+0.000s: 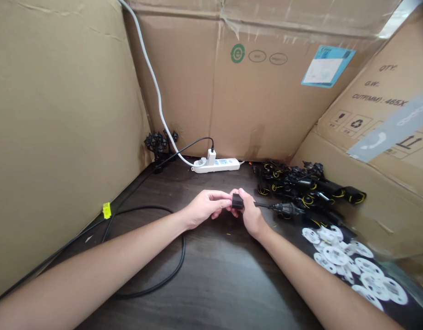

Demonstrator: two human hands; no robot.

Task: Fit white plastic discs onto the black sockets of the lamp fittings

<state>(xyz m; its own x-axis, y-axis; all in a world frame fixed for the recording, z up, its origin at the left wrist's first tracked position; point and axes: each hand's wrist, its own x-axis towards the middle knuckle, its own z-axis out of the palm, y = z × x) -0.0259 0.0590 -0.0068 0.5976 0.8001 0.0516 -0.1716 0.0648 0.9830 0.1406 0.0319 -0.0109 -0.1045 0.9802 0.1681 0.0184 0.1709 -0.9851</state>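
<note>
My right hand [251,213] is closed round the black cylindrical end of a lantern-like black piece [237,201]. From that end a thin stem runs right to a ribbed, cage-like head [288,209]. My left hand [210,206] meets the open left end of the cylinder, with thumb and forefinger pinched together there. Whatever lies between those fingertips is too small to make out. Both hands are above the dark tabletop [218,270], near its middle.
Black pieces with yellow wires [297,183] are heaped at the right, with white round discs [336,255] nearer me. A white power strip [216,165] holds a plugged adapter [211,157]. Black cable [182,261] loops at the left. Cardboard walls [184,91] enclose the table.
</note>
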